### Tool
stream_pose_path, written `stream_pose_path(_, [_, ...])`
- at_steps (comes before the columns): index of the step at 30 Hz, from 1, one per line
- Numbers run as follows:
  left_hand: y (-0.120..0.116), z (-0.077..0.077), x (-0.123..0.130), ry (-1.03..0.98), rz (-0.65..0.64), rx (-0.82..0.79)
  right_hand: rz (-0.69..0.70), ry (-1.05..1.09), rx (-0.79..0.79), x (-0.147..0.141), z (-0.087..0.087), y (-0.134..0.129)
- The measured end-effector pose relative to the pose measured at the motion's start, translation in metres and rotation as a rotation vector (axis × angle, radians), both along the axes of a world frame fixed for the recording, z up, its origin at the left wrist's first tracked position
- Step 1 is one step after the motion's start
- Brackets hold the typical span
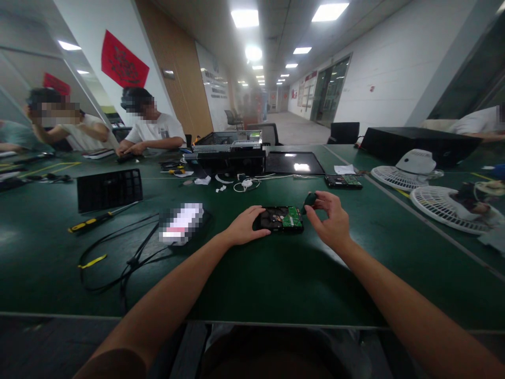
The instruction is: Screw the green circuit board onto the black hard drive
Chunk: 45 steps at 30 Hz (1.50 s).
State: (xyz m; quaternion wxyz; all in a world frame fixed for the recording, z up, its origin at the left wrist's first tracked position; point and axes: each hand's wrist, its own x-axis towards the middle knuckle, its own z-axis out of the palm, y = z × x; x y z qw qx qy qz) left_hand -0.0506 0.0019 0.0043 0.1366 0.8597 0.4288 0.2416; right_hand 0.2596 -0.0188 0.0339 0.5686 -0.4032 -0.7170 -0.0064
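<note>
A black hard drive with a green circuit board (291,217) lies on the green table in front of me. My left hand (248,226) grips its left end, thumb along the near edge and fingers on the far side. Just past the drive's right end, my right hand (328,217) pinches a small dark green object (310,200) between thumb and fingers. The lower tip of that object is close to the board's right edge; whether they touch is unclear.
A phone (182,223), black cables (132,261), a yellow screwdriver (92,222) and a black panel (109,190) are at left. Behind stand an open computer case (229,152) and another drive (343,181). White fan grilles (445,208) lie right. People sit at far left and right.
</note>
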Motion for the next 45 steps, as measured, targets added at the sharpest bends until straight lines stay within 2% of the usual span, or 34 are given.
stream_pose_path(12, [0.0031,-0.0040,-0.0012,0.003,0.011,-0.016,-0.027,-0.001,-0.011,0.0001,0.0013,-0.0004])
stream_pose_path(20, [0.0010,-0.0023,-0.0001,-0.010,-0.004,0.015,-0.044,-0.032,0.039,0.0022,0.0002,0.0031])
stream_pose_path(32, [0.0019,-0.0032,-0.0008,0.002,0.006,0.000,0.120,-0.013,0.030,0.0011,0.0004,0.0020])
stream_pose_path(39, [0.0022,-0.0034,-0.0018,0.003,0.008,-0.002,-0.017,-0.105,0.085,0.0028,0.0038,0.0003])
stream_pose_path(45, [0.0038,-0.0052,-0.0013,0.004,0.009,-0.005,-0.049,-0.117,0.072,0.0032,0.0047,-0.0007])
